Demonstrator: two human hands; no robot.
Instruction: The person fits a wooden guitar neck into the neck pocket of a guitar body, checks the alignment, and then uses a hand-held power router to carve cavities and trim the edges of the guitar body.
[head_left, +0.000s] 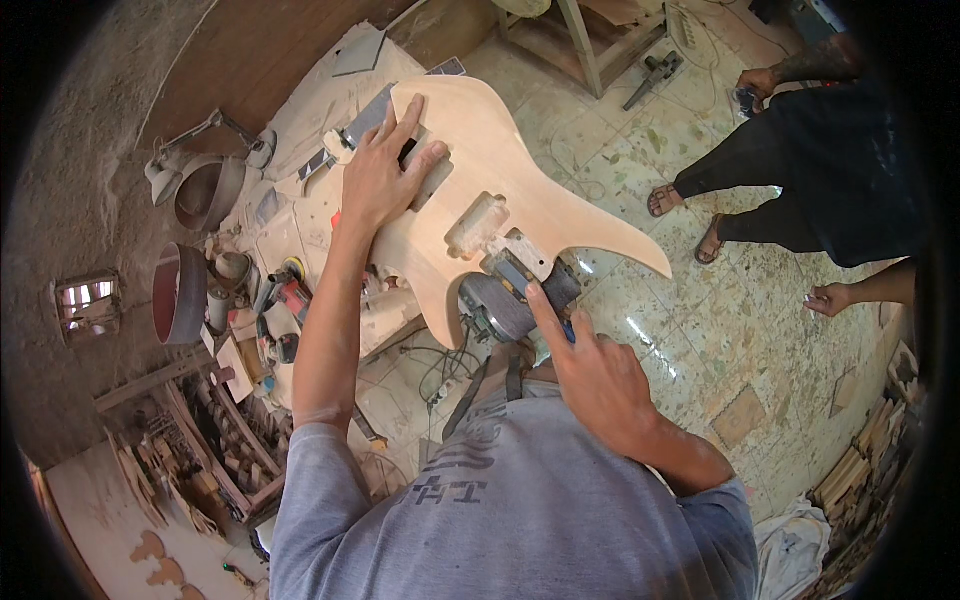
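In the head view, the pale guitar body (500, 165) lies partly over the messy table (322, 105), with its horns sticking out past the edge. The left hand (385, 170) rests on top, thumb and fingers spread. The right hand (600, 385) points one straight finger at a dark block (513, 272) — I can't tell what its curled fingers grip. Best to press the wood down firmly and work gently — a slip might scratch it.

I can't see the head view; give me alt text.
A person's left hand rests on a pale wooden guitar body; the right hand, index finger extended, is at a dark oblong block by the body's edge. A dark-clothed person stands at right.
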